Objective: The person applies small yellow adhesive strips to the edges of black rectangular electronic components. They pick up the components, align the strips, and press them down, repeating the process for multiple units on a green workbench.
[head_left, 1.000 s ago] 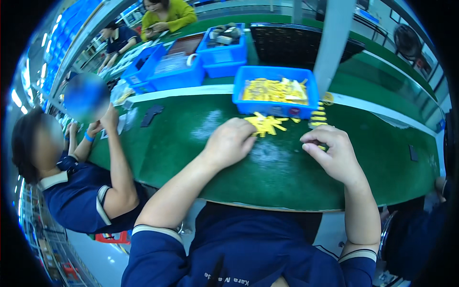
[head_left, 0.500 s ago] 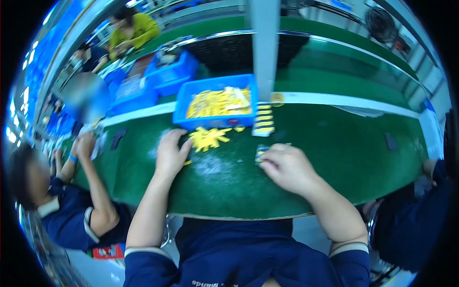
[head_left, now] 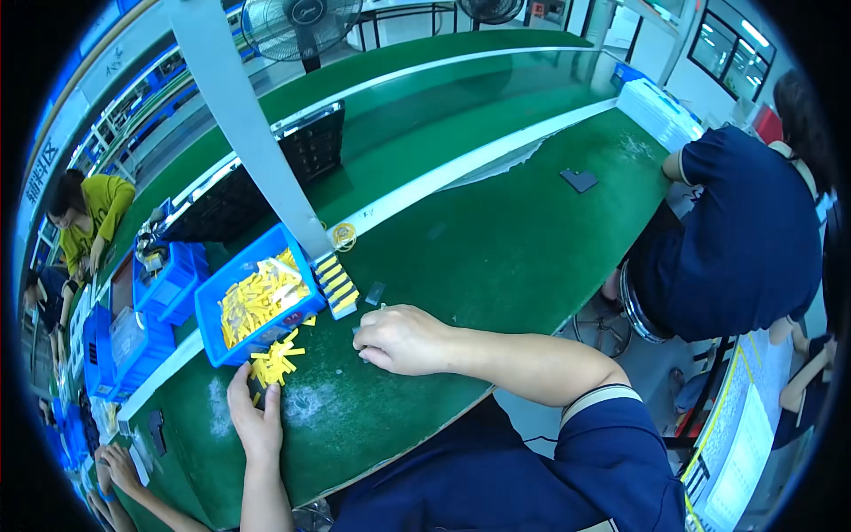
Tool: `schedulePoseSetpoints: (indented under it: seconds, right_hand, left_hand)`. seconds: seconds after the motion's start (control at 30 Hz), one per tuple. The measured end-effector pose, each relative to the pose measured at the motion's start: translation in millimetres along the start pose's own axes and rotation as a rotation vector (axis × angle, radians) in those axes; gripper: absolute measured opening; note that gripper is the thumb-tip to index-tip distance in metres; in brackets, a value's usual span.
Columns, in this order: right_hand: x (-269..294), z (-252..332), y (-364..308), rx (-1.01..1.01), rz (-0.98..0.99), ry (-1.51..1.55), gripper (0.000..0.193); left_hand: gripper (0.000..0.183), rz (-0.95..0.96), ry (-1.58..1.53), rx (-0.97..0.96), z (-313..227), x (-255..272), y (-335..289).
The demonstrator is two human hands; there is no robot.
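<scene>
My left hand (head_left: 255,418) rests on the green table beside a small pile of yellow strips (head_left: 277,362). Its thumb and forefinger are apart around the near edge of the pile, and I see nothing gripped. My right hand (head_left: 403,341) is closed in a pinch low over the table; whatever its fingertips hold is mostly hidden, with only a greyish edge showing. Just beyond that hand lies a small, dark, see-through piece (head_left: 375,293). A yellow-and-black striped strip (head_left: 336,285) lies between the right hand and a blue bin (head_left: 232,356) heaped with yellow strips.
A metal post (head_left: 253,133) rises behind the bin, with a yellow tape roll (head_left: 343,235) at its foot. More blue bins (head_left: 146,341) stand at left. Flat black pieces (head_left: 580,181) lie farther off. A co-worker in navy (head_left: 731,230) sits at right.
The view has swung to the right, so the bin and table appear tilted and farther left. My left hand stays by the yellow pile, and my right hand remains pinched near the striped strip.
</scene>
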State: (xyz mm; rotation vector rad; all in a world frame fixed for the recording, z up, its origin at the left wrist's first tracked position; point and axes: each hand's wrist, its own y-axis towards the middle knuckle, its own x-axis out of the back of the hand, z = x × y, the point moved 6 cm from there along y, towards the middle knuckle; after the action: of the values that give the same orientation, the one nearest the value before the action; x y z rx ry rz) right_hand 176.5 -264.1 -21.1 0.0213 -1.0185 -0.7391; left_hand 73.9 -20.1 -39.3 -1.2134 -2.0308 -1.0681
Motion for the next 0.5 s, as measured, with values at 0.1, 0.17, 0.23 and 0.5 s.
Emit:
schedulePoseSetpoints:
  seconds: [0.1,0.17,0.23,0.5]
  right_hand:
    - [4,4,-2,-0.006,-0.044,0.017,0.011]
    - [8,6,-2,-0.075,-0.027,0.057,0.011]
    - [5,6,-3,-0.130,-0.004,0.067,0.011]
    - [-5,49,42,-0.005,0.060,-0.041,0.014]
  left_hand:
    - [0.054,0.063,-0.043,-0.029,-5,0,1]
    - [0.058,0.075,-0.073,-0.072,-4,-5,2]
    - [0.059,0.100,-0.115,-0.065,-6,-10,4]
    - [0.062,0.082,-0.158,-0.150,-15,-2,7]
